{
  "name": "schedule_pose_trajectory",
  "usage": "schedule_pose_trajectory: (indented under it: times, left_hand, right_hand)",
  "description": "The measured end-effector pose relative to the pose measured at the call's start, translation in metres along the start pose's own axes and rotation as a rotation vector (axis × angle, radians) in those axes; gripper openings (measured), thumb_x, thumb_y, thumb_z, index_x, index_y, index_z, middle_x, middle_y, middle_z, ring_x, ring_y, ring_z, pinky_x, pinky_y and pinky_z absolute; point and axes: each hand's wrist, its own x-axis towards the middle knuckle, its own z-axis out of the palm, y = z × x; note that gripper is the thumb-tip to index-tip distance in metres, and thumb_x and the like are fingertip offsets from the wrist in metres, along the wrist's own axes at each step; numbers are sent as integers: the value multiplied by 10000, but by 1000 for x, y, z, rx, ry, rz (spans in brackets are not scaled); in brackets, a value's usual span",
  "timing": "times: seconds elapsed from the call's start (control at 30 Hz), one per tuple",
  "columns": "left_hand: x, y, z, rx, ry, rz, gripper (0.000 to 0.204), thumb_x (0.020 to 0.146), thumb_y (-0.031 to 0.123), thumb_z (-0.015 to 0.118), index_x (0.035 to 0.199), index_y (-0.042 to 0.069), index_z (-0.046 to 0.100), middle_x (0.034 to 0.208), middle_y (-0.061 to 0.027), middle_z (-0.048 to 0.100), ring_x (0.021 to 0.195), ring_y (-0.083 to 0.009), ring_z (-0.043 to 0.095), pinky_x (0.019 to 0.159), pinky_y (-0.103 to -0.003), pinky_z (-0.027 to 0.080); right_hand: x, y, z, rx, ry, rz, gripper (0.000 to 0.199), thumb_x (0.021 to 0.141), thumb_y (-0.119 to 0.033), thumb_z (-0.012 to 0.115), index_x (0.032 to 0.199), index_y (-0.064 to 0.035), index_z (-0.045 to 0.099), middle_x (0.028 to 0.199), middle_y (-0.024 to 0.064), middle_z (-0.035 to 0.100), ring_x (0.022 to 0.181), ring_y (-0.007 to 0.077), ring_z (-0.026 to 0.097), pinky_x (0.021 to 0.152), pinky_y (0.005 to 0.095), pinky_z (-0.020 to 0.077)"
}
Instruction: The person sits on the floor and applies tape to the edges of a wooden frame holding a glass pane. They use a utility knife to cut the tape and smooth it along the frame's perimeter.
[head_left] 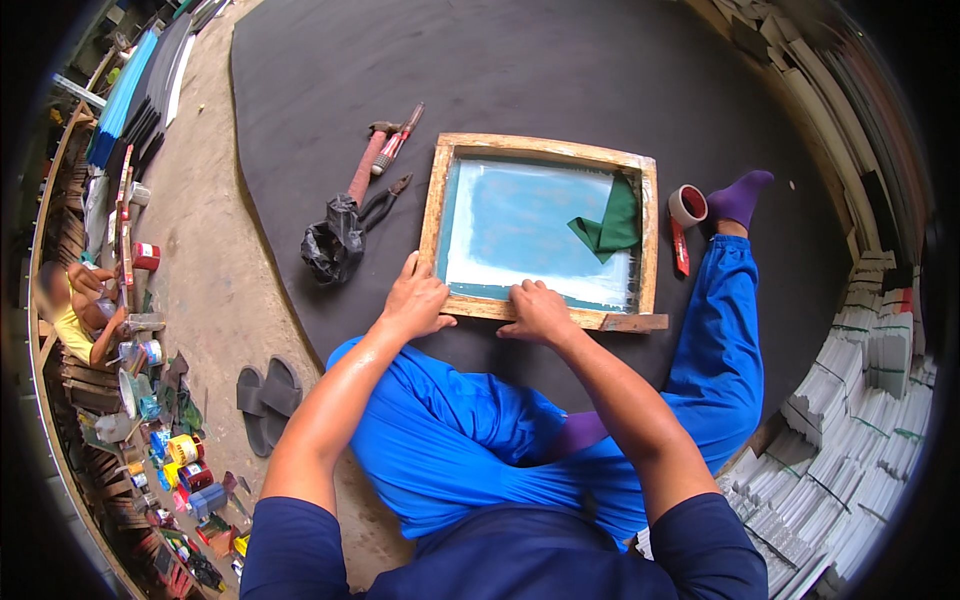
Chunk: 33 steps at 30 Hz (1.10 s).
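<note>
Black mat (620, 75), open at its far side | wooden frame (545, 147) on it, long axis left-right, right end slightly nearer you | your left hand (415, 298) clamped on its near-left corner, right hand (540, 312) on its near edge | tape roll (676, 212) beyond right edge

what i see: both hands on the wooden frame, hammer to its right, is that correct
Not quite: the head view shows the red-handled hammer lying left of the wooden frame, not right. The left hand and right hand are indeed on it.
</note>
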Motion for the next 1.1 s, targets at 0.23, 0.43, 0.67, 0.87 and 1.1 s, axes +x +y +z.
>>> schedule_pose_trajectory:
  times: [0.23, 0.43, 0.67, 0.87, 1.1]
  left_hand:
    - [-11, -22, 40, -942, 139, -794, 417, 939, 365, 705, 1071, -30, 714, 1019, -240, 730, 1044, -450, 678, 900, -511, 528]
    - [-4, -27, 66, -706, 149, -646, 364, 982, 313, 630, 1073, -26, 727, 950, -313, 707, 978, -504, 679, 876, -560, 524]
    - [-8, -29, 72, -727, 195, -637, 346, 982, 299, 629, 1036, -30, 725, 957, -313, 706, 977, -503, 679, 864, -560, 525]
    - [1, -1, 36, -276, 437, -523, 601, 835, 421, 802, 1289, 63, 637, 1265, -128, 621, 1200, -327, 576, 998, -463, 471]
    - [8, 15, 48, -368, 92, 33, 619, 764, 393, 874, 1245, 77, 647, 1175, -123, 624, 1136, -338, 599, 993, -455, 501]
  right_hand:
    - [49, -68, 20, 82, 68, -46, 692, 680, -483, 894, 1118, -7, 648, 1120, 176, 655, 1119, 358, 627, 927, 492, 533]
    - [69, -102, 29, 160, 81, -29, 731, 659, -483, 901, 1137, 5, 644, 1173, 189, 630, 1180, 360, 593, 984, 486, 504]
    - [62, -106, 21, 197, 4, -21, 852, 683, -557, 853, 1356, -77, 646, 1286, 196, 626, 1254, 389, 565, 1050, 499, 481]
    - [52, -65, 17, 288, 31, 75, 778, 730, -612, 807, 1222, -23, 679, 1208, 222, 682, 1175, 417, 631, 1000, 507, 527]
    - [-16, 30, -23, 106, -96, 216, 848, 718, -712, 800, 1110, 34, 700, 1164, 257, 705, 1123, 405, 682, 968, 494, 555]
